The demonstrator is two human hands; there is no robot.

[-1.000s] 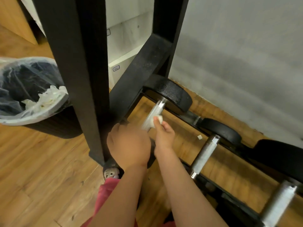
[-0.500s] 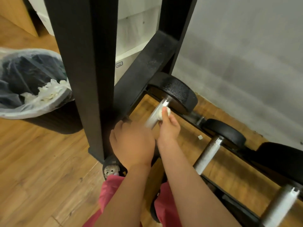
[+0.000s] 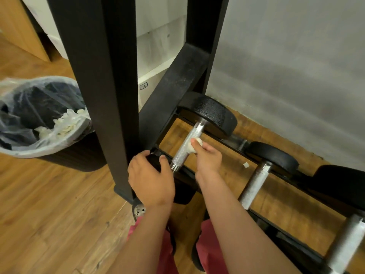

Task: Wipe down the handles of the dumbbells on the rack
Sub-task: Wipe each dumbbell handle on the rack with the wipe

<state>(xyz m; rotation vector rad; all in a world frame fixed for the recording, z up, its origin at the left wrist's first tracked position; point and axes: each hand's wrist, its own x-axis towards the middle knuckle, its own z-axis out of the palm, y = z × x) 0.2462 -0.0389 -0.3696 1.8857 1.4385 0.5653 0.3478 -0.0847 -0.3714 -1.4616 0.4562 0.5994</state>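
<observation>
The leftmost dumbbell lies on the bottom shelf of the black rack, its knurled silver handle running from the far black head toward me. My right hand pinches a small white wad of wipe and presses it against the middle of that handle. Curled over the near black head of the same dumbbell is my left hand, which hides most of it. A second dumbbell handle and a third handle lie to the right.
A thick black rack upright stands just left of my left hand. A bin with a clear liner holding white scraps sits on the wooden floor at left. The grey wall runs behind the rack. A white scrap lies under the shelf.
My right hand slid the wipe back down from the far end to the handle's middle. My left hand shifted left onto the near head, baring the handle's near end.
</observation>
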